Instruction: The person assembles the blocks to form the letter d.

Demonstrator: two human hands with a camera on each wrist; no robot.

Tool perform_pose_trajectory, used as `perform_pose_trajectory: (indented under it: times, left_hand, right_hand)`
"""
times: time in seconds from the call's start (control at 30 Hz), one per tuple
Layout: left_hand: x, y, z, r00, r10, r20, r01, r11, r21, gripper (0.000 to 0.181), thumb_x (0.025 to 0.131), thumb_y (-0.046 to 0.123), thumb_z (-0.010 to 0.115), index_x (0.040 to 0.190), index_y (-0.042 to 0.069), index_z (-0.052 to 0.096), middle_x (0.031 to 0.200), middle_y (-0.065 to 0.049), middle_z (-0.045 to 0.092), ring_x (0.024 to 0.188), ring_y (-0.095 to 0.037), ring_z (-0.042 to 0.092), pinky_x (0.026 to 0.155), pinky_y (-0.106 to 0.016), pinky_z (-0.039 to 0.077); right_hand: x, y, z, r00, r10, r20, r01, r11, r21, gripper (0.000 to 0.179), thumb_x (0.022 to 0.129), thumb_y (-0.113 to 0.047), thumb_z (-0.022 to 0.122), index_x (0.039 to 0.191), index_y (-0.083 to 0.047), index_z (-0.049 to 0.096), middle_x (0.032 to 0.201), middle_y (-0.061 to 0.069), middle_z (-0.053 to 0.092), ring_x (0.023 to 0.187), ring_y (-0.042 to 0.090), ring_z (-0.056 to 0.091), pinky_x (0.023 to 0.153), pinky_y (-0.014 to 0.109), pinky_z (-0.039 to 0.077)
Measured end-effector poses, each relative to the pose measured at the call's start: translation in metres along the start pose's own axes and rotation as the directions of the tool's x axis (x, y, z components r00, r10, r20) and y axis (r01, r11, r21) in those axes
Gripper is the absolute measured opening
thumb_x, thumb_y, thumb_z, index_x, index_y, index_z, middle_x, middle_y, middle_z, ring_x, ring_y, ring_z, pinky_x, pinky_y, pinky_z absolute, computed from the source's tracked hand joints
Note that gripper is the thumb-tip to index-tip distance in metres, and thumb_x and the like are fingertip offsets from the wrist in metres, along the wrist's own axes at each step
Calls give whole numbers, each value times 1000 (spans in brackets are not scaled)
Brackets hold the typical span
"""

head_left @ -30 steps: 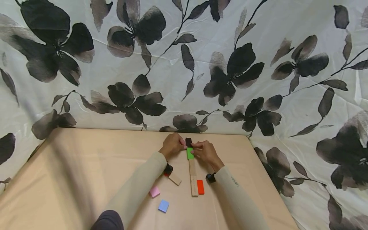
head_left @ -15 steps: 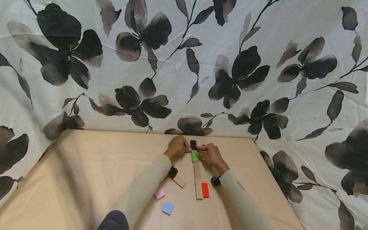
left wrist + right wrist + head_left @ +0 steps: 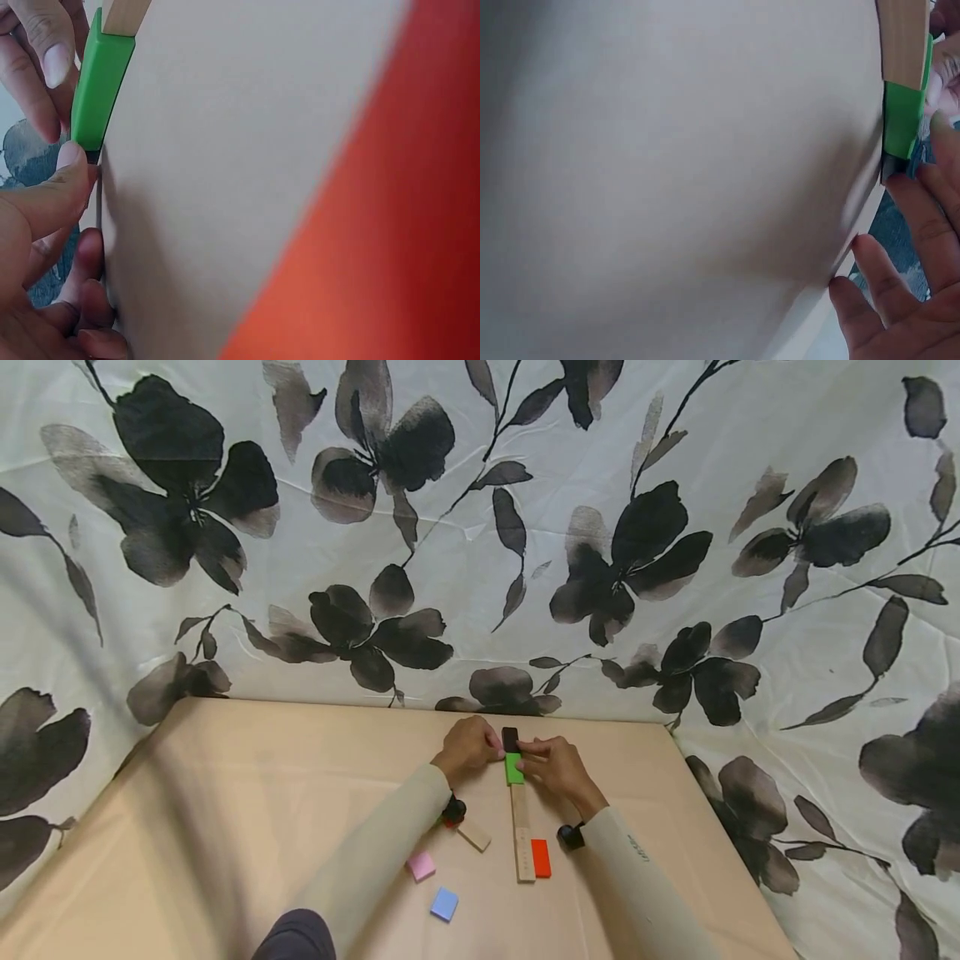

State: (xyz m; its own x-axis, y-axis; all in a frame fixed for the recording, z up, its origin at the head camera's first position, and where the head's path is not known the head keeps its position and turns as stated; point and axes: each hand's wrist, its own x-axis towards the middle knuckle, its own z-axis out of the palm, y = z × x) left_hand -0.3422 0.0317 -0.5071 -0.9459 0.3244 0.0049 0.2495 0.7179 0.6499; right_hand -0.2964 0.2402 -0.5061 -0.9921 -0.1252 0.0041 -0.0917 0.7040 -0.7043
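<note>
A row of blocks runs toward the far table edge in the head view: a black block [image 3: 510,738] at the far end, a green block [image 3: 513,769] behind it, then a plain wooden strip [image 3: 522,831]. My left hand [image 3: 467,748] touches the left side where black meets green, its thumb at the end of the green block [image 3: 103,86]. From the right, my right hand [image 3: 558,767] touches the same joint, thumb near the green block [image 3: 901,116] and index fingertip at the black one. Its other fingers spread by the table edge.
A red block [image 3: 541,858] lies against the near right of the strip. Left of the row are a pink block [image 3: 422,865], a blue block [image 3: 444,904] and a small wooden block [image 3: 474,836]. A floral cloth [image 3: 465,552] hangs behind the table.
The head view has shifted, so the whole scene sits slightly more to the right and lower. Both hands stay at the joint of the black and green blocks; the row looks unchanged.
</note>
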Motion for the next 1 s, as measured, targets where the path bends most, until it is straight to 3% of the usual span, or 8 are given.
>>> perform_pose_trajectory:
  times: [0.13, 0.23, 0.5, 0.7, 1.0]
  left_hand:
    - [-6, 0, -6, 999, 30, 12, -30, 1000, 8, 11, 85, 26, 90, 81, 19, 84, 82, 6, 77, 87, -15, 66, 76, -31, 52]
    - [-13, 1, -10, 997, 47, 55, -49, 999, 23, 13, 84, 28, 92, 79, 19, 82, 80, 6, 75, 84, -16, 63, 74, -32, 49]
    - [-33, 8, -7, 986, 69, 149, -85, 992, 99, 24, 75, 37, 97, 74, 22, 79, 73, 11, 71, 78, -13, 62, 63, -28, 47]
    - [-39, 12, 0, 983, 100, 154, -118, 987, 113, 27, 75, 41, 97, 71, 23, 77, 74, 11, 69, 75, -12, 61, 59, -27, 46]
    - [-38, 13, 3, 987, 86, 136, -108, 980, 166, 33, 74, 45, 97, 69, 22, 74, 84, 6, 67, 79, -14, 60, 62, -28, 46]
  right_hand:
    - [-5, 0, -7, 1000, -19, 4, 19, 998, 59, 44, 93, -16, 83, 135, -12, 73, 139, 8, 71, 142, 34, 59, 118, 56, 44]
    - [-12, 1, -11, 1000, -12, 2, 12, 997, 70, 44, 92, -17, 84, 135, -14, 74, 137, 6, 72, 140, 32, 61, 116, 54, 46]
    - [-36, 2, -13, 999, 32, 43, -36, 994, 101, 54, 84, -17, 90, 136, -17, 73, 146, 12, 66, 146, 34, 55, 122, 55, 39]
    - [-46, 6, -7, 997, 57, 55, -59, 997, 40, 57, 81, -19, 93, 135, -22, 74, 147, 13, 65, 149, 37, 52, 123, 59, 37]
    - [-46, 5, -1, 999, 36, 30, -35, 999, -19, 59, 79, -17, 94, 134, -22, 75, 147, 16, 65, 148, 38, 52, 123, 60, 37]
